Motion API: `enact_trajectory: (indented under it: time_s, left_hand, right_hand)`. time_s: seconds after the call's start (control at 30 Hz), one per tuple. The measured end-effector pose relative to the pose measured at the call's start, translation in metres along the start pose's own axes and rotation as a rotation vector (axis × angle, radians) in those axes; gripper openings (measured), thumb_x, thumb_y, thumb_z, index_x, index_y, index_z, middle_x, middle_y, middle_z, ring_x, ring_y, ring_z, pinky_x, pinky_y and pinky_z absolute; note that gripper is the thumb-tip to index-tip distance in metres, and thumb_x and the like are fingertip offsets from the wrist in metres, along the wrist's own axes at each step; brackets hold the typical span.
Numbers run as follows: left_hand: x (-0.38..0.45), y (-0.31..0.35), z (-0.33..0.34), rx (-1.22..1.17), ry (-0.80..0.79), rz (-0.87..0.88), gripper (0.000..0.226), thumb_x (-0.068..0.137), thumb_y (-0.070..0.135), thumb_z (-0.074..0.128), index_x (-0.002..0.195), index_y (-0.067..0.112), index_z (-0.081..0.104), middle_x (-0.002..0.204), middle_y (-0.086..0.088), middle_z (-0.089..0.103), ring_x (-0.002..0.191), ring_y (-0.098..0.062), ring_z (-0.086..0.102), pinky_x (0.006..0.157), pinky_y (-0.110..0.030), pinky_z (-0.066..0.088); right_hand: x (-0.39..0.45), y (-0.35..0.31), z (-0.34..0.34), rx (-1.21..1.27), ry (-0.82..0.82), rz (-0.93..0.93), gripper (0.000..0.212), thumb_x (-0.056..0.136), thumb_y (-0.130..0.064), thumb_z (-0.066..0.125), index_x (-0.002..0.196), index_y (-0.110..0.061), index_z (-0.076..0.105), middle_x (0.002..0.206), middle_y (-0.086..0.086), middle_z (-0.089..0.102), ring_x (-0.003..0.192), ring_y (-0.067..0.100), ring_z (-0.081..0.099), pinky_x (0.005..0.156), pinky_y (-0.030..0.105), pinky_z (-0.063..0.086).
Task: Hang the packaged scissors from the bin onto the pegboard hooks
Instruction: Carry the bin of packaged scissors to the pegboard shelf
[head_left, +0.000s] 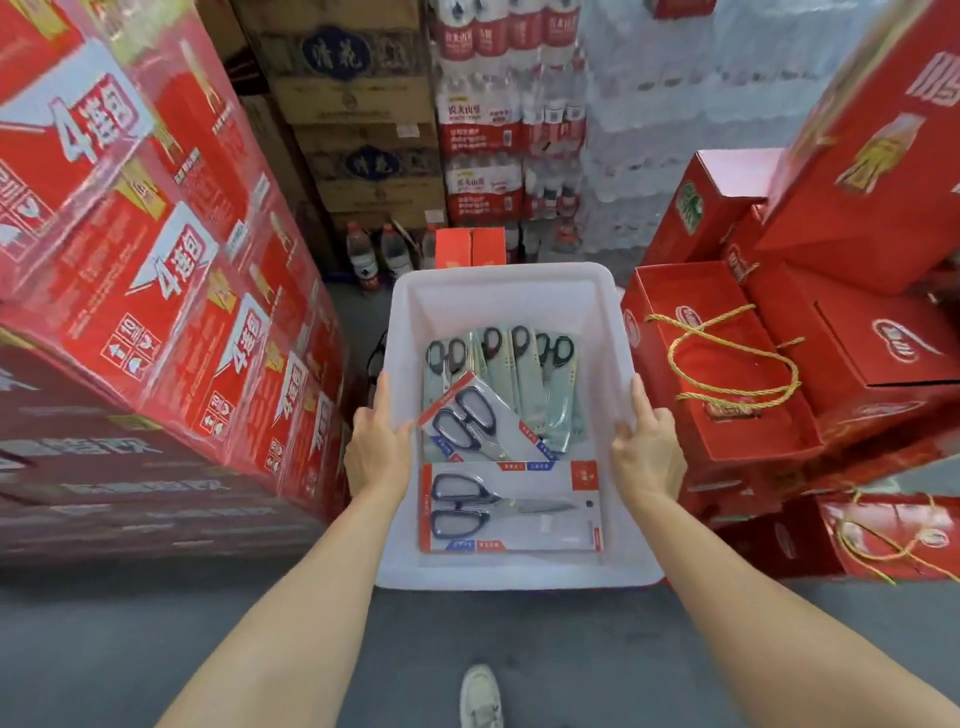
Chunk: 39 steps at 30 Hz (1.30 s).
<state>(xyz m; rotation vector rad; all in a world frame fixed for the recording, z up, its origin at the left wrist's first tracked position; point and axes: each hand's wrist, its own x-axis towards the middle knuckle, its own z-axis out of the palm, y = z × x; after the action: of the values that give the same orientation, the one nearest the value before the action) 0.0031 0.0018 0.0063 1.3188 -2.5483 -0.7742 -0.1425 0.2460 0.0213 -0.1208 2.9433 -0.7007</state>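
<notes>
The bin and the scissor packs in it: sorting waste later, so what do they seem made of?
The bin looks like white, slightly translucent matte plastic with rounded moulded rims. The scissor packs seem printed card under glossy clear film, judging by the glare; blades look like metal, handles probably dark plastic.

Left of the white bin (498, 283), big "4" and a small "10" on red cartons (156, 249). Beyond it, "清花" on brown cartons (358, 171) and "农夫山泉" on bottle packs (480, 124).

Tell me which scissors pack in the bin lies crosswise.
The big white-and-red pack nearest the person lies crosswise, blades pointing toward the right hand. The others in the bin run lengthwise or diagonally.
</notes>
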Motion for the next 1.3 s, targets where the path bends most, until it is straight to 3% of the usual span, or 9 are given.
enact_trajectory:
  time_s: [0.17,0.43,0.6,0.77,0.97,1.3]
  left_hand:
    - [-0.053,-0.019,-0.025,-0.009,0.066,-0.076,0.071,0.098,0.024,0.055,0.155,0.036,0.013,0.125,-0.013,0.051,0.105,-0.036,0.058,0.09,-0.046,0.047]
    - [-0.187,-0.042,-0.057,-0.036,0.196,-0.254,0.068,0.1,0.022,0.05,0.155,0.037,0.014,0.122,-0.015,0.054,0.105,-0.037,0.059,0.092,-0.048,0.045]
    - [-0.276,-0.074,-0.061,-0.066,0.248,-0.365,0.07,0.1,0.022,0.048,0.153,0.046,0.009,0.109,-0.011,0.051,0.089,-0.036,0.06,0.083,-0.048,0.051]
    - [-0.344,-0.121,-0.07,-0.066,0.321,-0.485,0.07,0.099,0.02,0.049,0.152,0.045,0.01,0.113,-0.012,0.056,0.098,-0.037,0.06,0.084,-0.05,0.052]
    - [-0.395,-0.187,-0.105,-0.015,0.414,-0.703,0.067,0.099,0.022,0.049,0.153,0.043,0.014,0.116,-0.017,0.055,0.099,-0.043,0.059,0.089,-0.053,0.048]
    - [-0.39,-0.304,-0.194,-0.028,0.582,-0.91,0.066,0.099,0.022,0.048,0.153,0.04,0.015,0.113,-0.022,0.056,0.092,-0.042,0.062,0.083,-0.048,0.049]
  right_hand:
    - [-0.034,0.0,-0.007,0.066,-0.048,-0.066,0.061,0.099,-0.022,0.05,0.152,-0.038,0.022,0.094,0.005,0.046,0.063,0.019,0.048,0.064,0.032,0.039]
    - [-0.109,0.028,-0.031,0.105,-0.142,-0.24,0.059,0.1,-0.021,0.048,0.151,-0.039,0.024,0.097,0.002,0.044,0.056,0.009,0.038,0.064,0.031,0.036]
    - [-0.164,0.048,-0.035,0.056,-0.209,-0.324,0.059,0.101,-0.022,0.046,0.151,-0.041,0.021,0.101,-0.001,0.044,0.064,0.016,0.046,0.063,0.03,0.038]
    - [-0.218,0.045,-0.017,0.007,-0.334,-0.442,0.059,0.101,-0.022,0.045,0.152,-0.039,0.021,0.109,0.003,0.047,0.07,0.021,0.053,0.064,0.031,0.044]
    - [-0.281,-0.005,0.015,-0.016,-0.456,-0.654,0.06,0.102,-0.022,0.043,0.153,-0.039,0.017,0.109,0.004,0.047,0.07,0.021,0.051,0.065,0.031,0.038]
    - [-0.364,-0.172,0.083,-0.022,-0.58,-0.957,0.06,0.1,-0.019,0.045,0.152,-0.036,0.02,0.12,0.008,0.05,0.08,0.026,0.056,0.074,0.04,0.052]
